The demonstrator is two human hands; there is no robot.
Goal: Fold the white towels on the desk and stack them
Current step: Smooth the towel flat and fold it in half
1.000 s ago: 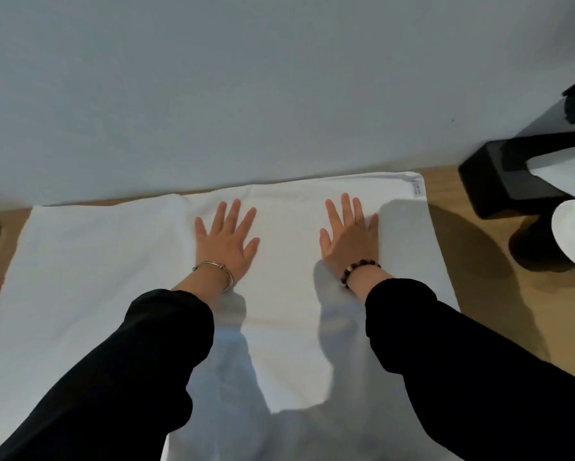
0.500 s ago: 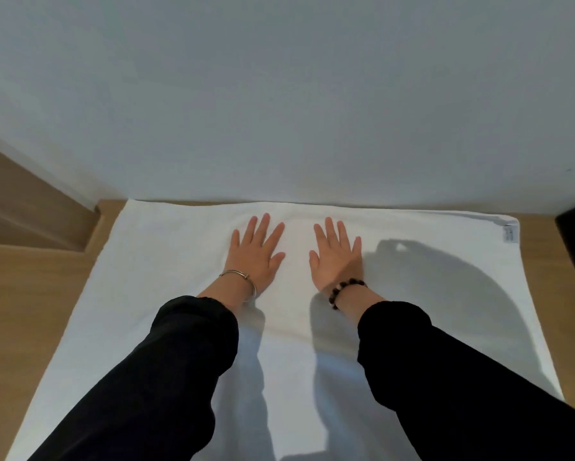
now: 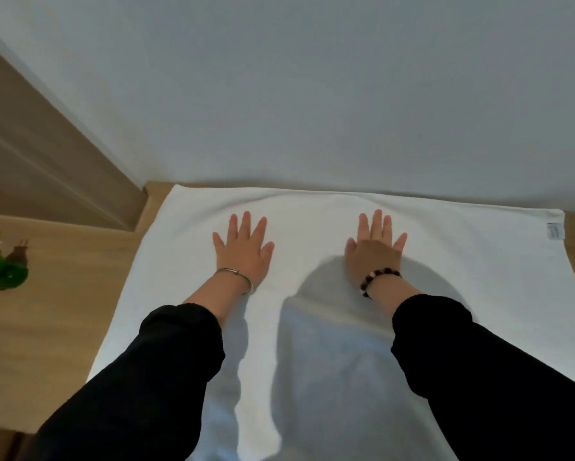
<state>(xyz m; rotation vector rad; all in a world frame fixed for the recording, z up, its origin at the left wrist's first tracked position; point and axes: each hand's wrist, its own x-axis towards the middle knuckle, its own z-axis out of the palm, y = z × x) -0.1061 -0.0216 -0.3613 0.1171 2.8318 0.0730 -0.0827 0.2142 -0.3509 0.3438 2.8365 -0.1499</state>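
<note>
A large white towel (image 3: 312,214) lies spread flat on the wooden desk (image 3: 46,314), its far edge against the wall. A small label sits at its far right corner. My left hand (image 3: 242,251) lies palm down on the towel's far left part with fingers straight and spread. My right hand (image 3: 376,249) lies flat on the towel to the right, fingers straight too. Both hands press on the cloth and hold nothing. Black sleeves cover both forearms and hide part of the towel's near half.
A green bottle (image 3: 4,274) with a white top stands at the desk's left edge. A grey wall (image 3: 312,94) rises right behind the towel. A wooden panel (image 3: 46,154) stands at the far left. Bare desk shows left of the towel.
My hands have slid apart across the towel, the left one to the left and the right one to the right. The view has shifted left, bringing the green bottle into sight.
</note>
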